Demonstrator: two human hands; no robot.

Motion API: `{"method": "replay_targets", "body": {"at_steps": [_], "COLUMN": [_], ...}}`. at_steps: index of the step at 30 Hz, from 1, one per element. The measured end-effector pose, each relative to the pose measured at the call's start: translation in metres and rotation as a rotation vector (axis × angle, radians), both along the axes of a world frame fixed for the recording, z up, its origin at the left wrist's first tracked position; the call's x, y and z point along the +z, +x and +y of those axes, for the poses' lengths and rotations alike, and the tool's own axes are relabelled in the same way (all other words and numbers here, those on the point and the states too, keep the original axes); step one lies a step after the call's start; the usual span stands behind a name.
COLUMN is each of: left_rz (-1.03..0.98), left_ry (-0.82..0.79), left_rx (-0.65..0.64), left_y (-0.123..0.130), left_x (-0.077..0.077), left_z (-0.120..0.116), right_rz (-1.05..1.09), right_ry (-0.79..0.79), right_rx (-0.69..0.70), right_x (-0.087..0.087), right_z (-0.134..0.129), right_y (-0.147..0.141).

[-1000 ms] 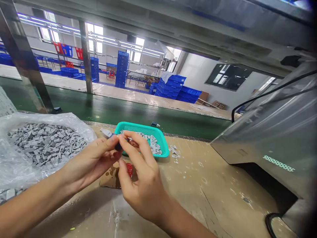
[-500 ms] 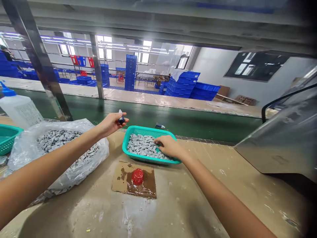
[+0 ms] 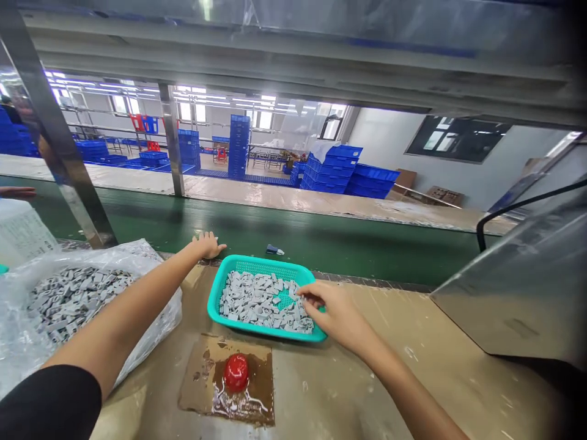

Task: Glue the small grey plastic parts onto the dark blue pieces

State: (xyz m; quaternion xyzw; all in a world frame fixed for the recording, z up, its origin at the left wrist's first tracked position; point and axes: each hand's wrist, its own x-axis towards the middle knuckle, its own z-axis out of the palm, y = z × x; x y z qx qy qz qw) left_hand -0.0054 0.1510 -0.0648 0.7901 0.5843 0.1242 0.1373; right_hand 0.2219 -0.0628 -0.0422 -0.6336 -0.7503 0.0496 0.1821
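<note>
The person's left arm stretches far forward and slightly to the right, nearly straight, with a dark sleeve showing at the near end. The left hand [image 3: 207, 245] lies palm down at the far edge of the workbench [image 3: 358, 379], right where it meets the green conveyor belt [image 3: 321, 235]; its fingers are spread flat and nothing can be seen in them (anything under the palm is hidden). A small blue-and-white part [image 3: 274, 250] lies on the belt, well apart from that hand and just beyond the far rim of the teal basket [image 3: 215, 293].

The right arm comes in from the lower right, bent a little at the wrist. The right hand [image 3: 331, 308] hovers over the near right corner of the basket, fingers curled downward with the fingertips [image 3: 306, 297] touching the heap of small grey pieces [image 3: 261, 300] inside; whether a piece is actually pinched between them cannot be told.

Beside the left forearm sits a clear plastic bag [image 3: 151, 305] filled with more grey pieces. In front of the basket a red cap [image 3: 236, 371] rests on a wet brown card [image 3: 257, 391].
</note>
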Motion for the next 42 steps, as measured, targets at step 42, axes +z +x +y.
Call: {"method": "replay_targets", "body": {"at_steps": [42], "left_rz": [-1.449], "left_ry": [-0.84], "left_rx": [-0.034], "left_y": [-0.056], "left_x": [0.018], "left_z": [-0.191], "right_rz": [0.385], "right_ry": [-0.198], "right_rx": [-0.03], "right_x": [-0.05], "right_z": [-0.075], "right_y": [-0.061]}}
